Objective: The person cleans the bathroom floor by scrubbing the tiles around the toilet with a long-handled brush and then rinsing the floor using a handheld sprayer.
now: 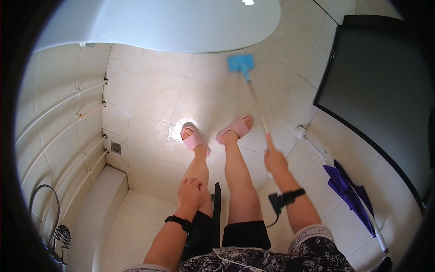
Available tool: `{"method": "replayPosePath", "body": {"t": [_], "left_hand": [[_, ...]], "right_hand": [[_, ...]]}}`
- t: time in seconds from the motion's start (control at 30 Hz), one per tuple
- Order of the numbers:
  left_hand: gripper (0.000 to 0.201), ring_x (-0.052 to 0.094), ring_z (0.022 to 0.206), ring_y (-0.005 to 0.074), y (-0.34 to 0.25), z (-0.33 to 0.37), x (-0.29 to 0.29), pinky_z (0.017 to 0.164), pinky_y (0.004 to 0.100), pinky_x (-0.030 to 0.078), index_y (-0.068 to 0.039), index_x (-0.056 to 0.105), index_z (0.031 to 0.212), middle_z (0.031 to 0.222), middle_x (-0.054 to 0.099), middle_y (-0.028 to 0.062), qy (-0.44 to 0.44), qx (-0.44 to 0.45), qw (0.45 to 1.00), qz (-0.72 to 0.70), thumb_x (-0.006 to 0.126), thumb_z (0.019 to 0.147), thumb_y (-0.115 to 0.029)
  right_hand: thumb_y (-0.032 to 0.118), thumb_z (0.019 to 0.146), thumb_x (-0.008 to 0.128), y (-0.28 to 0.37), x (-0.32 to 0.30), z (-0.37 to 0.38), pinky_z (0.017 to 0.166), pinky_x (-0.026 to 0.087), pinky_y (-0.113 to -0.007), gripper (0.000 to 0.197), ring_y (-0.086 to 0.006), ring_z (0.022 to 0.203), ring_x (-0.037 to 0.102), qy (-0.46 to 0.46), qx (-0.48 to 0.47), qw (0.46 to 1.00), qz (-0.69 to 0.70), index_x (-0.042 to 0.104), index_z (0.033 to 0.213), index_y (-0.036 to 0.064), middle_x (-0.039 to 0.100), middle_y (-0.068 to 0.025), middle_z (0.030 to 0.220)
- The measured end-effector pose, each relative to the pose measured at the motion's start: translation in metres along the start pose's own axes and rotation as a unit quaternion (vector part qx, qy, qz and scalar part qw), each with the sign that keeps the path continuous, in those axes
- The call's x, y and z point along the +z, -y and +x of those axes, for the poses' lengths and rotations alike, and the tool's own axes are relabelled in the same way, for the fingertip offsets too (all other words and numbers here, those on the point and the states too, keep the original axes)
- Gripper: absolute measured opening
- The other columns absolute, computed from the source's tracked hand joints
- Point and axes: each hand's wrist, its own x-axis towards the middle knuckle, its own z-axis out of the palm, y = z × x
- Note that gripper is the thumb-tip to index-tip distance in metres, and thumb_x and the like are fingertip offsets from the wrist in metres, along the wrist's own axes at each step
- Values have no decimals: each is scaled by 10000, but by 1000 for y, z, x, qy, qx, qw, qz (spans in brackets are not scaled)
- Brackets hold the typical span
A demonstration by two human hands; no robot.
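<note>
My right hand point(275, 158) is closed round the pale handle of a long-handled floor brush point(241, 63). The brush has a blue rectangular head that lies on the tiles just short of the white rounded fixture, and motion blurs it a little. Its bristle side faces down and does not show. My left hand point(191, 192) rests near my left knee with its fingers curled in, and nothing shows in it. Pink slippers point(195, 139) are on my feet, between my hands and the brush head.
A white rounded fixture point(181, 27) spans the far side. White pipes point(68, 97) run along the left wall above a floor drain point(116, 147). At right stand a dark black-framed panel point(376, 81) and a white pole with purple cloth point(346, 190). Wet-looking glare marks the tiled floor.
</note>
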Motion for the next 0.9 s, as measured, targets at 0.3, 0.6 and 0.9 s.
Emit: {"method": "replayPosePath", "body": {"t": [0.3, 0.6, 0.9], "left_hand": [[129, 545, 913, 242, -66, 26, -7, 730, 372, 467, -129, 651, 708, 862, 622, 11, 54, 82, 992, 84, 542, 716, -197], [225, 546, 918, 294, -92, 62, -24, 797, 389, 447, -96, 627, 916, 937, 611, 95, 190, 89, 972, 107, 506, 785, -235], [205, 592, 849, 280, -232, 158, -189, 736, 344, 468, -58, 578, 987, 918, 616, 139, 77, 131, 988, 15, 497, 831, -162]], "right_hand": [[184, 856, 454, -27, -59, 42, 564, 475, -439, 603, -321, 639, 603, -80, -67, 993, -52, 190, 1374, 345, 612, -160, 739], [196, 861, 456, -116, -41, -8, 612, 459, -473, 643, -375, 695, 595, -12, 73, 980, 185, 112, 1390, 320, 611, -205, 759], [239, 869, 460, -176, -86, -26, 689, 463, -471, 643, -397, 781, 593, -14, 159, 934, 320, 93, 1392, 317, 612, -239, 816]]}}
